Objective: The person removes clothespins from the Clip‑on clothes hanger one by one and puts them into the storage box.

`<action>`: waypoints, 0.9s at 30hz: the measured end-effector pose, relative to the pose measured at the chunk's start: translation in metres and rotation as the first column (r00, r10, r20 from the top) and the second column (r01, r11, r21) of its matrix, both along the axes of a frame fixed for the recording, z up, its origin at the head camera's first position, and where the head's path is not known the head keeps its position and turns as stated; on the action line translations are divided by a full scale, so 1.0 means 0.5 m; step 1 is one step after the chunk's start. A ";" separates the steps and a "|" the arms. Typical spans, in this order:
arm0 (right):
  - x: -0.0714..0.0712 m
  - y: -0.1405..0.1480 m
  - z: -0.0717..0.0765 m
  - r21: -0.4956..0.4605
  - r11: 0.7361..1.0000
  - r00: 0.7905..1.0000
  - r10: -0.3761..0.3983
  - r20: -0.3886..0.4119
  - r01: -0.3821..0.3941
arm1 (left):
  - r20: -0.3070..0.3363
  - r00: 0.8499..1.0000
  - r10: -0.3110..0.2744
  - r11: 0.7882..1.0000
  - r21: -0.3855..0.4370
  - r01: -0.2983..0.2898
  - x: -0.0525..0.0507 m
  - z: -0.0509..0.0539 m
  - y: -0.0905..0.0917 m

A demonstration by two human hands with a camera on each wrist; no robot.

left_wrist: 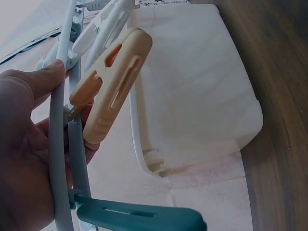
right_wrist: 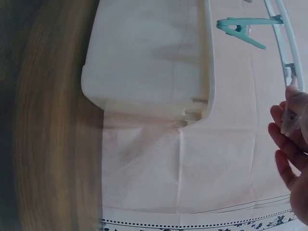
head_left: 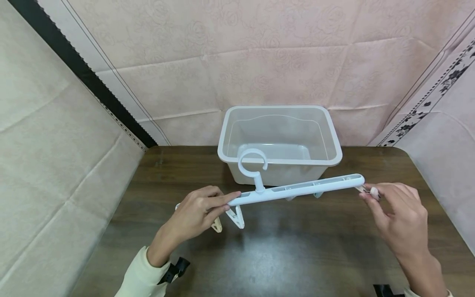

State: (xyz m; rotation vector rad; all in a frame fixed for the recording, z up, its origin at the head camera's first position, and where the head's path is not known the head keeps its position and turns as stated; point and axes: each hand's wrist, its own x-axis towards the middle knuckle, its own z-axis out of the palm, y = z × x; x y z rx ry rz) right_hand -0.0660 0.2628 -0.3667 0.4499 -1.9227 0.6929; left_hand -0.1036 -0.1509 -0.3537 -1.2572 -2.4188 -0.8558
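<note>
A pale blue clip hanger is held up above the table, its hook pointing upward and its bar tilted slightly up toward the right. My left hand grips the bar left of the hook, thumb on one side and fingers on the other. Near those fingers hang a beige clothes peg, a white peg and a dark teal peg. At the bar's right end my right hand pinches a whitish peg, partly hidden by the fingers. Farther along hangs a light teal peg.
A translucent white plastic bin stands at the table's back edge, behind the hanger. The dark wooden table spreads in front of it. Pale patterned cloth hangs behind and at both sides.
</note>
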 end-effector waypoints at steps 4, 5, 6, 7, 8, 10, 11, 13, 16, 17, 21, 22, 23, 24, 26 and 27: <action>-0.001 -0.026 0.015 -0.017 0.999 0.992 -0.048 -0.115 0.047 | 0.015 1.000 0.001 1.000 0.005 -0.001 0.002 0.002 0.001; -0.002 -0.032 0.017 -0.028 0.998 0.989 -0.060 -0.138 0.057 | 0.020 1.000 0.001 1.000 0.007 -0.002 0.003 0.003 0.001; -0.003 -0.037 0.018 -0.039 0.997 0.984 -0.073 -0.159 0.068 | 0.024 1.000 0.002 1.000 0.009 -0.002 0.004 0.004 0.002; -0.004 -0.041 0.017 -0.058 0.995 0.979 -0.085 -0.183 0.076 | 0.028 1.000 0.003 1.000 0.012 -0.003 0.004 0.005 0.002; -0.006 -0.045 0.016 -0.077 0.994 0.974 -0.097 -0.204 0.083 | 0.032 0.999 0.005 1.000 0.016 -0.006 0.005 0.007 0.002; -0.008 -0.049 0.011 -0.111 0.989 0.964 -0.124 -0.235 0.100 | 0.039 0.999 0.011 1.000 0.023 -0.012 0.006 0.010 0.003; -0.009 -0.050 0.007 -0.125 0.986 0.959 -0.140 -0.246 0.112 | 0.040 0.999 0.013 1.000 0.024 -0.014 0.006 0.010 0.003; -0.010 -0.051 -0.002 -0.148 0.979 0.948 -0.174 -0.268 0.138 | 0.039 0.999 0.015 1.000 0.021 -0.015 0.006 0.011 0.004; -0.011 -0.052 -0.015 -0.173 0.970 0.933 -0.218 -0.287 0.173 | 0.039 0.999 0.011 1.000 0.008 -0.011 0.005 0.010 0.005; -0.012 -0.053 -0.018 -0.178 0.967 0.930 -0.226 -0.289 0.180 | 0.038 0.999 0.011 1.000 0.005 -0.011 0.005 0.009 0.005; -0.013 -0.055 -0.020 -0.188 0.967 0.937 -0.220 -0.273 0.172 | 0.031 0.999 0.017 1.000 0.011 -0.017 0.005 0.008 0.004; -0.012 -0.056 -0.019 -0.189 0.968 0.940 -0.215 -0.265 0.168 | 0.027 0.999 0.020 1.000 0.015 -0.020 0.005 0.008 0.004; -0.011 -0.058 -0.017 -0.188 0.969 0.945 -0.208 -0.253 0.163 | 0.024 0.999 0.022 1.000 0.017 -0.022 0.005 0.008 0.003; -0.010 -0.059 -0.015 -0.187 0.969 0.949 -0.202 -0.242 0.159 | 0.020 1.000 0.024 1.000 0.018 -0.024 0.005 0.009 0.003; -0.007 -0.061 -0.011 -0.191 0.970 0.957 -0.193 -0.217 0.152 | 0.020 0.999 0.028 0.999 0.016 -0.028 0.006 0.011 0.003; -0.006 -0.061 -0.008 -0.195 0.970 0.962 -0.185 -0.201 0.146 | 0.021 0.999 0.030 0.999 0.014 -0.030 0.006 0.011 0.003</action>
